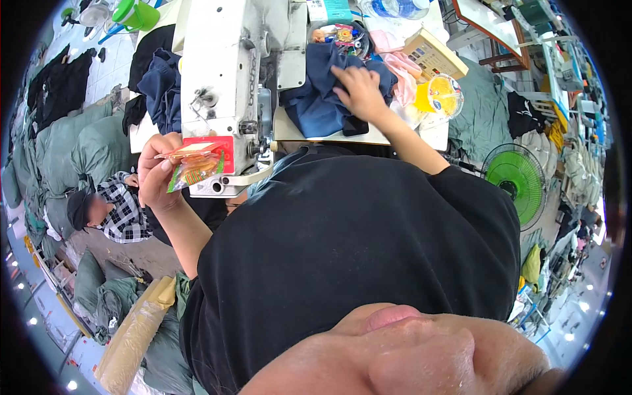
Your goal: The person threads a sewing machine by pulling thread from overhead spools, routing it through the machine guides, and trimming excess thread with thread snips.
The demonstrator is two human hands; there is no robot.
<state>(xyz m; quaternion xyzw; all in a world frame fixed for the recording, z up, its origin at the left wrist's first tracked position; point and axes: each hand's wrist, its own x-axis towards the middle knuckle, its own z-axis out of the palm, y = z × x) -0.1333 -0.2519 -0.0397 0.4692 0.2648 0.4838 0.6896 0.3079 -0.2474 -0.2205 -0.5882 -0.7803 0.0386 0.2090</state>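
Observation:
My left hand (158,172) pinches a small, clear snack packet (197,170) with red and green printing at the head end of a white sewing machine (214,72). What is inside the packet looks orange-brown, but its kind is unclear. Over on the right, my right hand (361,92) lies palm down on crumpled navy blue fabric (322,108), its fingers apart and not gripping it. More navy fabric (160,89) hangs at the machine's left side.
Beside my right forearm are a cup of yellow drink (440,97), pink cloth (400,69) and a cream box (434,56). A tray of small items (342,38) sits behind the fabric. A green fan (515,184) stands right; a person in a checked shirt (125,210) is at left.

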